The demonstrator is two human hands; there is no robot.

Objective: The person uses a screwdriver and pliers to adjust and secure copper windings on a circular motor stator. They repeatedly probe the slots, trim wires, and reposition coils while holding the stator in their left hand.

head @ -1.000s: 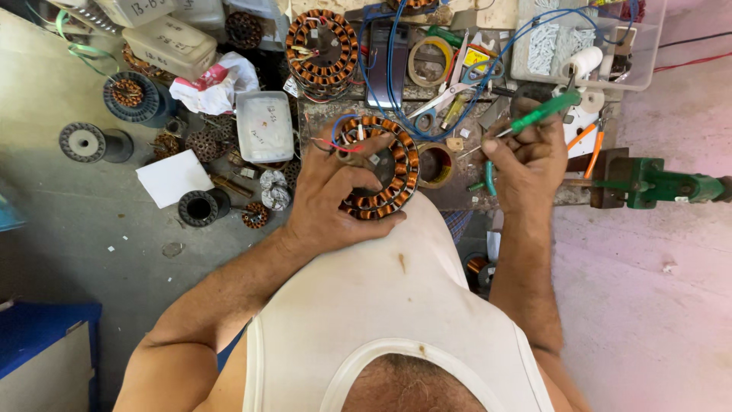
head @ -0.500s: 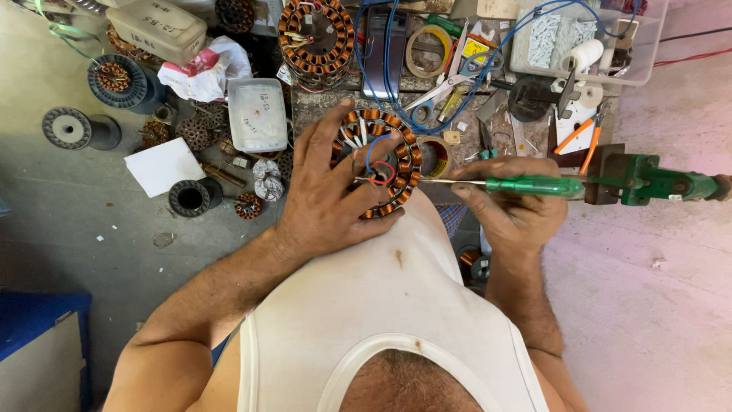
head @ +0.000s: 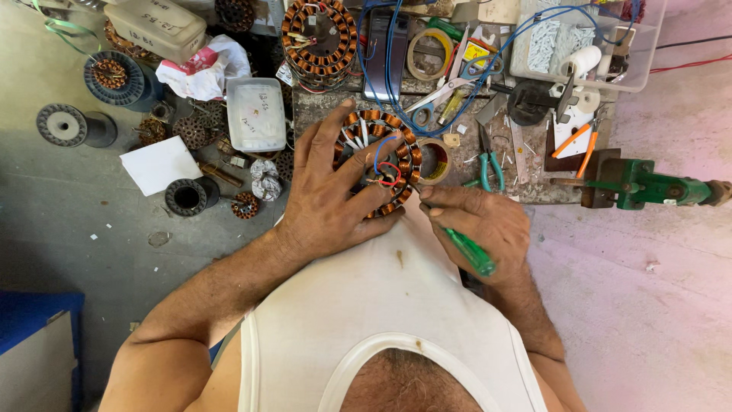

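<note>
Here the left hand (head: 335,200) lies spread over a round stator (head: 379,162) wound with copper coils, its fingers splayed wide across the top and its palm pressing the near rim, so the stator is pinned against the person's white vest (head: 381,305) at the near edge of the workbench (head: 534,183). Red and blue wires (head: 385,169) curl out of the stator's middle, between the fingers. The right hand (head: 480,225) is closed around a green-handled screwdriver (head: 469,252), just beside the stator on its right; the handle sticks out toward the wrist, and the tip is hidden under the fingers, so whether it touches the coils cannot be told. On the bench just beyond the stator sits a roll of tape (head: 436,160), and near it lie teal-handled pliers (head: 488,164) and scissors (head: 431,99). A second stator (head: 319,42) stands farther back, with a blue cable (head: 396,69) looping beside it. A green vise (head: 648,185) is clamped at the bench's right end, well apart from both hands. To the left, on the floor, are a clear plastic box (head: 255,114), a white sheet of paper (head: 160,164), a black spool (head: 75,127) and several small wound cores (head: 187,197).
</note>
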